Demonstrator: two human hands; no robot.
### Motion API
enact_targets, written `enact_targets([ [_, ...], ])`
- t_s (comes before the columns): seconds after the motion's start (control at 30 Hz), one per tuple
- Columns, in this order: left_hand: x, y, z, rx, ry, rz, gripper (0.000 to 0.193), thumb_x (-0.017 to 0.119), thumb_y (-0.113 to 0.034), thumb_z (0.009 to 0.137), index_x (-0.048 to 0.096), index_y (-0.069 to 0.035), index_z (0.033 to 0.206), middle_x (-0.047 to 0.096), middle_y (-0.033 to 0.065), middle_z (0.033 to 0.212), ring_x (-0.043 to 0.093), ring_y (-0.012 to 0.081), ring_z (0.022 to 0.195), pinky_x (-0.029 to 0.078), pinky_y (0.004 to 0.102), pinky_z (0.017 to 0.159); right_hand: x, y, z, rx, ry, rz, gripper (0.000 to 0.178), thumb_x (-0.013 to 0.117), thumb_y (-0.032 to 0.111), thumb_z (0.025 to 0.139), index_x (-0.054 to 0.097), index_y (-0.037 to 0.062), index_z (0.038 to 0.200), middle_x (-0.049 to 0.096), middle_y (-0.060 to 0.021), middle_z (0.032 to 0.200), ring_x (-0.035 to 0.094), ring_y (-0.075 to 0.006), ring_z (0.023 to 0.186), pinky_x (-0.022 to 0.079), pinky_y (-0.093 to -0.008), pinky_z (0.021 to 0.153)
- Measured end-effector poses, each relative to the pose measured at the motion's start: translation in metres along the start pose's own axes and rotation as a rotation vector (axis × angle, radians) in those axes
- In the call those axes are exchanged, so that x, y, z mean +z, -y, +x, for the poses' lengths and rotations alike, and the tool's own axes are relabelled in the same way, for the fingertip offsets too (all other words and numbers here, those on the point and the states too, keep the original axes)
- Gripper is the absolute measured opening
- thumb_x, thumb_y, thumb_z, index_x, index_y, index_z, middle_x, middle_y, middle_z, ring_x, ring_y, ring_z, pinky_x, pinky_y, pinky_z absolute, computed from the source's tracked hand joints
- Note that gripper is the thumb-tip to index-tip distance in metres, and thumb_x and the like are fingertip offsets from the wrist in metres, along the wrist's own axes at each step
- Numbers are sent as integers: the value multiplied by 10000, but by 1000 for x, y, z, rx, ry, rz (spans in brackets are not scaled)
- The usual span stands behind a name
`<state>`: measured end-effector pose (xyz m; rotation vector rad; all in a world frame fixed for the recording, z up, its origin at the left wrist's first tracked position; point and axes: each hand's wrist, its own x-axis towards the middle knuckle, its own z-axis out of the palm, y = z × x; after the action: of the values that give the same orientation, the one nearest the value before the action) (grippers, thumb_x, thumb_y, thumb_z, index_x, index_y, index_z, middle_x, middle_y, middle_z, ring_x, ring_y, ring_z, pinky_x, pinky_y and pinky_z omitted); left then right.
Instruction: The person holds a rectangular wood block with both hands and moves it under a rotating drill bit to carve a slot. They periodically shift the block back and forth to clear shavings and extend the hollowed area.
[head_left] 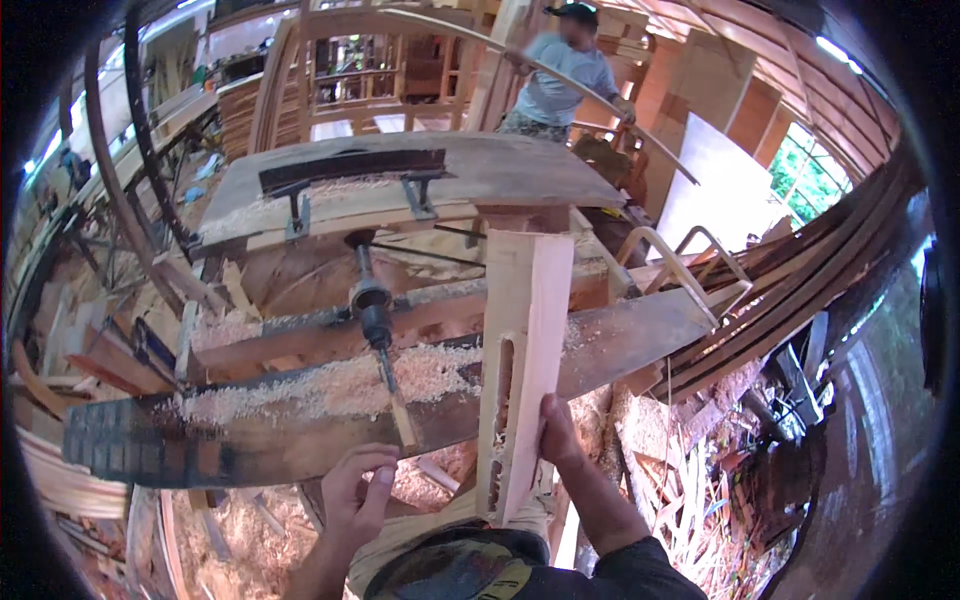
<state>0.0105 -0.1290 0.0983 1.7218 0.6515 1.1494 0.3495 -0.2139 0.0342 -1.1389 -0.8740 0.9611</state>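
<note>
Wooden post (pixel 545 330): pale and squared, at the middle of the view, its length running from 12 to 6 o'clock; its lower end is close to the wearer's body.
Slot (pixel 504 385): long and narrow, cut into the post's left-hand face, with rougher holes below it toward 6 o'clock.
Right hand (pixel 561 432): at 5 o'clock from the post's middle, against its right edge; the fingers are partly hidden, so I cannot tell how tightly they close on it.
Left hand (pixel 358 490): at 8 o'clock, off the post and well apart from the right hand; it seems to hold nothing, fingers loosely bent, thumb apart, just beside the drill bit's tip; I cannot tell whether they touch.
Drill bit (pixel 394 395): at 9 o'clock, in a dark chuck (pixel 373 312), tip toward the wearer.
Shavings (pixel 330 385): heaped at 9 o'clock on a dark beam (pixel 290 445).
Bent rods (pixel 664 257): at 2 o'clock.
Scraps (pixel 690 480): strewn at 4 o'clock.
Bench top (pixel 520 165): at 11 o'clock, wide and grey.
Co-worker (pixel 568 75): at 12 o'clock, beyond the bench, holding a long wooden strip (pixel 650 139).
</note>
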Motion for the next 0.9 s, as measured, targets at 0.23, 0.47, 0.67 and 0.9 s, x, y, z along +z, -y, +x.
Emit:
enact_targets([
  [0.23, -42, 2, 24, -40, -199, -148, 251, 655, -72, 968, 637, 29, 1197, 701, 153, 1119, 671, 235, 1025, 544, 353, 897, 12, 38, 3, -41, 163, -358, 739, 637, 714, 918, 654, 10, 1142, 635, 16, 877, 588, -100, 801, 505, -300, 700],
  [0.47, 9, -19, 30, 433, -180, 454, 546, 671, -199, 973, 520, 25, 1448, 409, 304, 1502, 581, 383, 1246, 543, 436, 999, 35, -2, 4, 299, 364, 49, 633, 500, 559, 1058, 623, -16, 1291, 706, -84, 1107, 663, -152, 982, 525, -326, 880],
  [0.67, 39, -11, 52, 463, -145, 442, 627, 740, -175, 909, 529, -14, 1478, 376, 321, 1522, 563, 428, 1273, 545, 469, 996, 52, 0, 7, 343, 446, 160, 745, 433, 634, 1048, 608, -38, 1318, 714, -139, 1163, 702, -213, 1004, 566, -365, 885],
  [0.9, 40, -7, 68, 622, -197, 393, 523, 795, -177, 874, 655, -78, 1368, 406, 318, 1531, 649, 406, 1174, 570, 460, 953, 64, 2, 2, 324, 374, 160, 795, 377, 677, 1041, 599, -29, 1332, 713, -131, 1141, 702, -209, 986, 578, -359, 864],
])
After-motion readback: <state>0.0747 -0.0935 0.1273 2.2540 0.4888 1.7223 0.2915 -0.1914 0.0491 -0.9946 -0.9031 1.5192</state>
